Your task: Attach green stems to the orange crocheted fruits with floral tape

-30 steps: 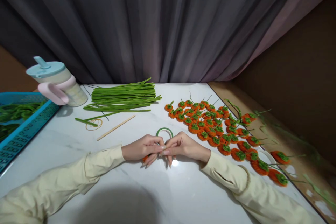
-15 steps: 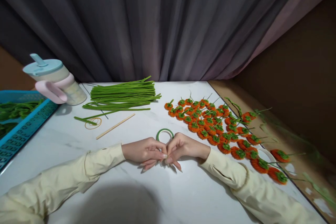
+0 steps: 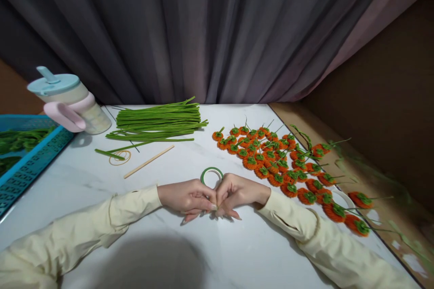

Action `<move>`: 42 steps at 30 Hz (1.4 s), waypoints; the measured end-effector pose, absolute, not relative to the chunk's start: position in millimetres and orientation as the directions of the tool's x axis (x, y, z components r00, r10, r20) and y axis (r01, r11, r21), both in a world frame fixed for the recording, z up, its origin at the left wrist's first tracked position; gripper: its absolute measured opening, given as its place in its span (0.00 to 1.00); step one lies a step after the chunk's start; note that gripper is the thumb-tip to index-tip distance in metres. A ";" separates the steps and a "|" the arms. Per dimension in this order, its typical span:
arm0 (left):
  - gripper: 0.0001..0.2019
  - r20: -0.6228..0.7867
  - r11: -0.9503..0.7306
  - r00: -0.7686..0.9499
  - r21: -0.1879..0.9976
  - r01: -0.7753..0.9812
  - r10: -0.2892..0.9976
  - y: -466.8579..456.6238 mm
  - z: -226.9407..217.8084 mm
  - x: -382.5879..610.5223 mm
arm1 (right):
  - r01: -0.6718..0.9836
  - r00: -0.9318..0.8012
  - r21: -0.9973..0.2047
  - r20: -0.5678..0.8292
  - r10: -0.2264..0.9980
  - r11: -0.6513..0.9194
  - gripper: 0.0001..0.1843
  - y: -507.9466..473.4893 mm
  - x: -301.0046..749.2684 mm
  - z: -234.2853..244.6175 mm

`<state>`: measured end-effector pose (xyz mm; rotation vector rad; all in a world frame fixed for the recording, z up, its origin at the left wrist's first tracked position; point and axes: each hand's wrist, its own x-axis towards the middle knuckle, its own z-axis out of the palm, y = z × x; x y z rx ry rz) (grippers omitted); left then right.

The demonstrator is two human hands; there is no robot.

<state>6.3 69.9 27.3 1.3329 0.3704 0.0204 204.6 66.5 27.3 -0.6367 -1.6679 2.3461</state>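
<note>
My left hand (image 3: 190, 197) and my right hand (image 3: 239, 192) meet above the white table, thumbs and index fingertips pinched together and touching. Whatever lies between the fingertips is too small or too hidden to name. Just behind them lies a roll of green tape (image 3: 202, 174), its near side covered by my hands. To the right spread several small orange pumpkin-like pieces (image 3: 250, 162) with green tops, many with thin stems sticking out. A pile of green fuzzy stems (image 3: 158, 118) lies at the back left.
A thin wooden stick (image 3: 149, 161) and yellowish rubber bands (image 3: 126, 158) lie left of centre. A tumbler (image 3: 96, 119) with a pink handle stands at the back left, beside a blue basket (image 3: 37, 178) holding green pieces. A dark curtain (image 3: 183, 31) hangs behind the table.
Both hands stay together over the same spot, with small shifts of the pinching fingers. My right hand's lower fingers have moved slightly to the right. The view has shifted a little.
</note>
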 end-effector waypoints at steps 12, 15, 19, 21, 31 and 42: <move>0.18 -0.268 0.323 0.953 0.923 0.211 0.145 74.1 27.7 6.8 | 0.051 -0.924 -0.930 -0.182 0.336 -0.363 0.10 69.9 203.7 23.6; 0.19 -0.267 0.311 0.957 0.925 0.220 0.117 73.9 29.0 6.5 | 0.046 -0.935 -0.931 -0.168 0.313 -0.362 0.10 70.8 203.6 22.1; 0.19 -0.270 0.301 0.959 0.925 0.232 0.088 73.8 29.8 6.7 | 0.046 -0.943 -0.927 -0.163 0.289 -0.371 0.10 71.2 203.0 21.9; 0.19 -0.270 0.310 0.959 0.922 0.233 0.082 73.5 30.1 7.1 | 0.051 -0.945 -0.926 -0.166 0.282 -0.374 0.11 71.1 202.5 22.3; 0.18 -0.269 0.341 0.960 0.913 0.226 0.084 71.9 33.6 8.0 | 0.060 -0.958 -0.922 -0.161 0.237 -0.383 0.14 71.3 203.1 22.4; 0.19 -0.274 0.338 0.960 0.910 0.239 0.059 72.5 31.9 1.8 | 0.036 -0.980 -0.917 -0.109 0.164 -0.397 0.11 73.5 209.9 17.8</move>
